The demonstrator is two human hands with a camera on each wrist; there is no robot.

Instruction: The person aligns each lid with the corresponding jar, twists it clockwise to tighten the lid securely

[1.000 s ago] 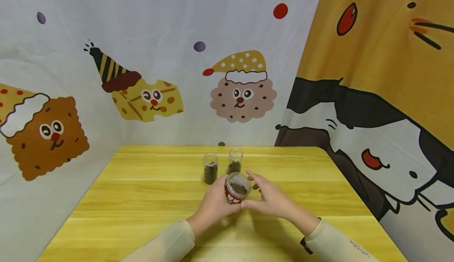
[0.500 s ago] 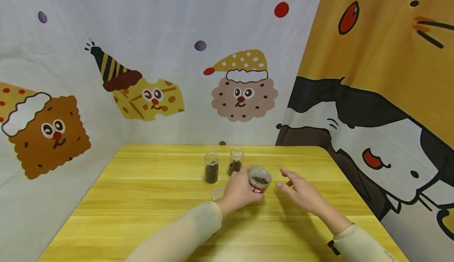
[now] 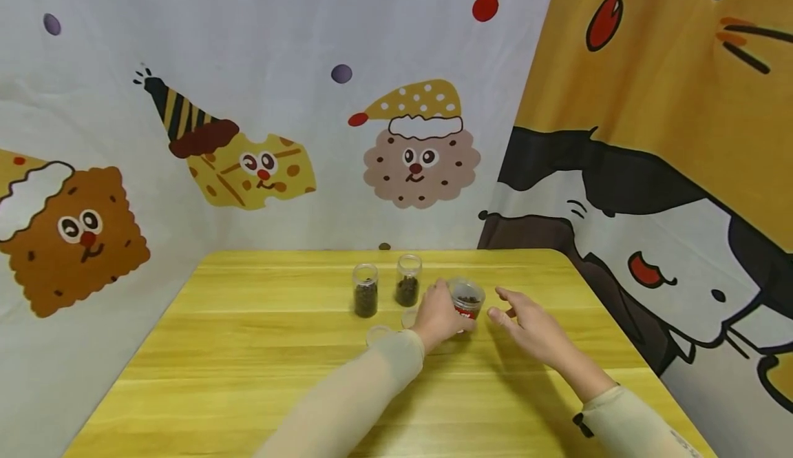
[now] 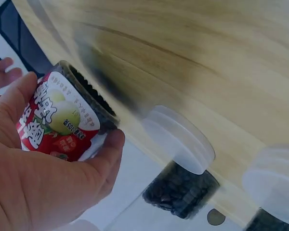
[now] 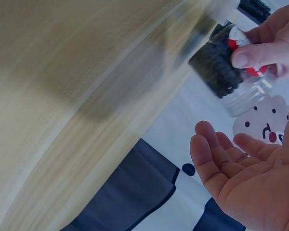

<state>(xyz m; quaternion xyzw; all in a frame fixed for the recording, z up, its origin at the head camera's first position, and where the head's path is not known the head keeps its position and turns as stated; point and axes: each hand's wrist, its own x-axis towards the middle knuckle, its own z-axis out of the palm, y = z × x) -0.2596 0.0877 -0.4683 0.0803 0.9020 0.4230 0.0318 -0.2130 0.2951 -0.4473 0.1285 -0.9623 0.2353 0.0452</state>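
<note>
A clear jar (image 3: 468, 301) with a red label and dark bits inside is gripped round its side by my left hand (image 3: 437, 316). In the left wrist view the label of the jar (image 4: 60, 115) shows a pale yellow fruit and white lettering. The jar's mouth has no lid, and it is held over the table's right-middle part. My right hand (image 3: 531, 326) hovers just right of the jar, apart from it, fingers relaxed and palm turned inward. The right wrist view shows the palm of the right hand (image 5: 250, 168) holding nothing.
Two slim clear jars, a left one (image 3: 365, 297) and a right one (image 3: 408, 283), stand uncapped with dark contents behind the left hand. Two translucent lids, one nearer (image 3: 378, 335) and one partly hidden (image 3: 409, 317), lie on the wooden table (image 3: 248, 375). A printed curtain (image 3: 279, 45) hangs behind.
The left hand has carried the red-labelled jar rightward and away from me. The right hand has drawn off the jar to the right. Both lids have come into sight.
</note>
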